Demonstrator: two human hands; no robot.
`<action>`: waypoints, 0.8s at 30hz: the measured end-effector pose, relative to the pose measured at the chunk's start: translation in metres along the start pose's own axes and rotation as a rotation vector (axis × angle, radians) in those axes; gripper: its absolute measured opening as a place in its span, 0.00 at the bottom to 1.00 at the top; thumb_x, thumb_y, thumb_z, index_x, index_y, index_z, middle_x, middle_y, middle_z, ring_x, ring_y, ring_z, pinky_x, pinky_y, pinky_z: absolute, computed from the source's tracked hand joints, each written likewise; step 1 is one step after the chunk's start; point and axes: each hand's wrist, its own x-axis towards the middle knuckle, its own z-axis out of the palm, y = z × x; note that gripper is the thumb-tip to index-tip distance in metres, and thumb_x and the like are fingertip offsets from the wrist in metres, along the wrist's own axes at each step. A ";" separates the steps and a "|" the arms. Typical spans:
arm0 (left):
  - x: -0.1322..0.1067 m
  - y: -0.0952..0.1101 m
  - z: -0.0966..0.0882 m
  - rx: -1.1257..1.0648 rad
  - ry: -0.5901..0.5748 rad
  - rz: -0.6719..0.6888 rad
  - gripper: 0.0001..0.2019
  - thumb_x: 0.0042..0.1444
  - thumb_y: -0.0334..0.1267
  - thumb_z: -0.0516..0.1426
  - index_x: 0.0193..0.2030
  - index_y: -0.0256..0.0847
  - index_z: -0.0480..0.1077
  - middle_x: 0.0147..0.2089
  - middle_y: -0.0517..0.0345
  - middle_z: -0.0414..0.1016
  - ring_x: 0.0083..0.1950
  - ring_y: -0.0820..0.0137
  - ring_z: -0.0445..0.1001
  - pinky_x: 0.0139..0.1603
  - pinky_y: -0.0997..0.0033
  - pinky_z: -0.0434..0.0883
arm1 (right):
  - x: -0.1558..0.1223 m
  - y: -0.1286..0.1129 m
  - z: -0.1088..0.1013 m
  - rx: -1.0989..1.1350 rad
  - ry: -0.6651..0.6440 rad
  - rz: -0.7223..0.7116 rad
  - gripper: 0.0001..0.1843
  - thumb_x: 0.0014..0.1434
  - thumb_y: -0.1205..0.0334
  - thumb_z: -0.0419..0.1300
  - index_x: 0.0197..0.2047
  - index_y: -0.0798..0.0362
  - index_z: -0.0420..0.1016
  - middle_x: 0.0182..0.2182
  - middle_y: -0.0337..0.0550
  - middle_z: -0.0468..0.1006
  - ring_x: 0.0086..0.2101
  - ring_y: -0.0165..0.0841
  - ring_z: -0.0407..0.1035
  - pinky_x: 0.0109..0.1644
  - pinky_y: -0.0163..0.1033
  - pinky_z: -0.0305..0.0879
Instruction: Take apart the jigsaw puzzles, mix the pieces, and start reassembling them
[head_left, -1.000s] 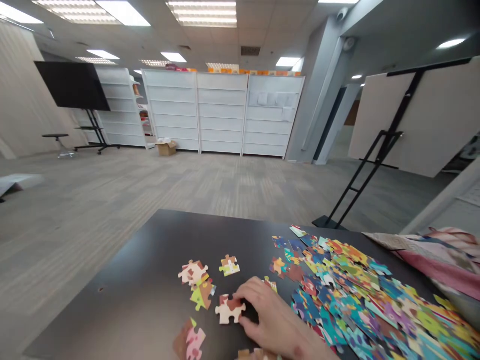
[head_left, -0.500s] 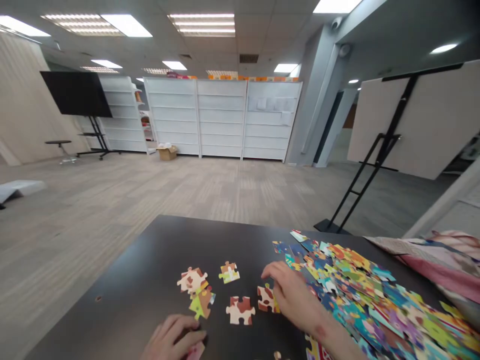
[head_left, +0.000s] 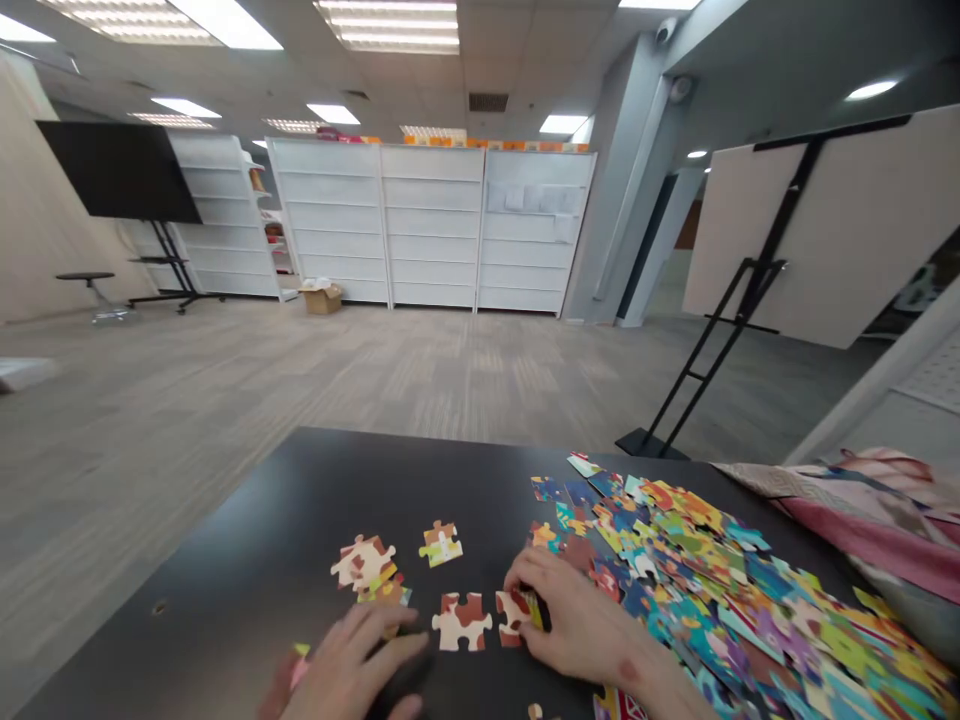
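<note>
My right hand (head_left: pixel 574 612) has its thumb and fingers closed on the edges of a brown-and-cream puzzle piece (head_left: pixel 511 618) with a yellow-green side. Just left of that piece, apart from it, lies another brown-and-cream puzzle piece (head_left: pixel 462 622). My left hand (head_left: pixel 356 655) is low over the table with its fingers apart, partly covering a yellow-green piece (head_left: pixel 386 588). Beyond it lies a cream piece with brown patches (head_left: pixel 364 562). A brown-and-green piece (head_left: pixel 441 543) sits farther back. Beside my left hand is a blurred pink-and-green piece (head_left: pixel 300 655), partly hidden.
A large heap of colourful puzzle pieces (head_left: pixel 720 590) covers the right side of the dark table (head_left: pixel 247 540). Patterned cloth (head_left: pixel 847 500) lies at the table's right edge. Past the table stand a board on a black stand (head_left: pixel 712 350) and white shelves (head_left: pixel 431 230).
My right hand has closed on the brown-and-cream piece, its fingers now lower. My left hand has opened out and shifted over the yellow-green piece. The whole view has shifted slightly.
</note>
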 end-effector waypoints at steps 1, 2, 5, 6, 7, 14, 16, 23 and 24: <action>0.011 0.007 0.005 0.012 -0.086 0.037 0.21 0.58 0.44 0.65 0.59 0.57 0.71 0.59 0.58 0.76 0.58 0.58 0.75 0.58 0.62 0.75 | -0.001 0.000 0.001 0.012 0.002 -0.009 0.16 0.48 0.77 0.57 0.38 0.49 0.72 0.41 0.39 0.74 0.45 0.35 0.71 0.50 0.39 0.66; 0.021 0.013 0.011 0.025 -0.158 0.066 0.25 0.56 0.44 0.67 0.60 0.56 0.70 0.60 0.58 0.76 0.58 0.56 0.74 0.59 0.60 0.74 | -0.002 0.000 0.001 0.027 0.006 -0.016 0.16 0.49 0.77 0.57 0.38 0.49 0.72 0.42 0.39 0.74 0.45 0.35 0.71 0.50 0.39 0.66; 0.038 0.020 0.026 0.062 -0.244 0.127 0.26 0.52 0.44 0.70 0.58 0.54 0.71 0.59 0.58 0.77 0.56 0.56 0.76 0.56 0.60 0.74 | -0.004 -0.001 0.002 0.069 0.016 -0.028 0.16 0.50 0.76 0.57 0.40 0.49 0.73 0.43 0.39 0.73 0.45 0.33 0.71 0.51 0.37 0.66; 0.040 0.019 0.030 0.076 -0.236 0.145 0.25 0.53 0.44 0.70 0.57 0.53 0.72 0.59 0.58 0.77 0.55 0.57 0.76 0.55 0.61 0.74 | -0.004 -0.001 0.003 0.077 0.012 -0.032 0.16 0.50 0.76 0.58 0.40 0.49 0.74 0.44 0.39 0.73 0.44 0.33 0.71 0.50 0.36 0.66; 0.040 0.018 0.033 0.090 -0.216 0.162 0.24 0.53 0.46 0.70 0.56 0.53 0.72 0.58 0.58 0.78 0.54 0.57 0.76 0.53 0.63 0.74 | -0.003 0.000 0.004 0.081 0.003 -0.034 0.15 0.51 0.75 0.58 0.39 0.50 0.75 0.44 0.39 0.73 0.44 0.32 0.71 0.50 0.36 0.66; 0.032 0.011 0.042 0.137 -0.081 0.208 0.25 0.52 0.45 0.71 0.55 0.53 0.71 0.59 0.63 0.76 0.53 0.61 0.75 0.51 0.66 0.72 | 0.000 0.007 0.007 0.061 -0.036 -0.063 0.07 0.53 0.71 0.60 0.33 0.51 0.76 0.44 0.39 0.73 0.42 0.31 0.71 0.48 0.34 0.66; 0.031 0.010 0.045 0.163 -0.041 0.230 0.27 0.53 0.48 0.70 0.57 0.52 0.70 0.57 0.63 0.77 0.51 0.62 0.75 0.50 0.68 0.72 | 0.000 0.006 0.006 0.057 -0.027 -0.061 0.07 0.53 0.71 0.61 0.34 0.51 0.76 0.44 0.39 0.73 0.42 0.30 0.72 0.47 0.33 0.66; 0.034 0.010 0.051 0.238 0.105 0.313 0.26 0.58 0.61 0.62 0.58 0.53 0.71 0.54 0.60 0.77 0.49 0.63 0.72 0.45 0.69 0.68 | 0.001 0.003 0.012 0.025 -0.015 -0.078 0.09 0.52 0.73 0.60 0.34 0.50 0.78 0.43 0.39 0.72 0.41 0.30 0.71 0.46 0.33 0.66; 0.035 0.010 0.051 0.234 0.118 0.322 0.26 0.58 0.62 0.61 0.58 0.52 0.71 0.54 0.60 0.77 0.48 0.63 0.71 0.45 0.70 0.67 | 0.002 0.003 0.013 0.016 -0.017 -0.072 0.09 0.52 0.73 0.60 0.33 0.50 0.78 0.43 0.39 0.72 0.40 0.30 0.71 0.46 0.33 0.66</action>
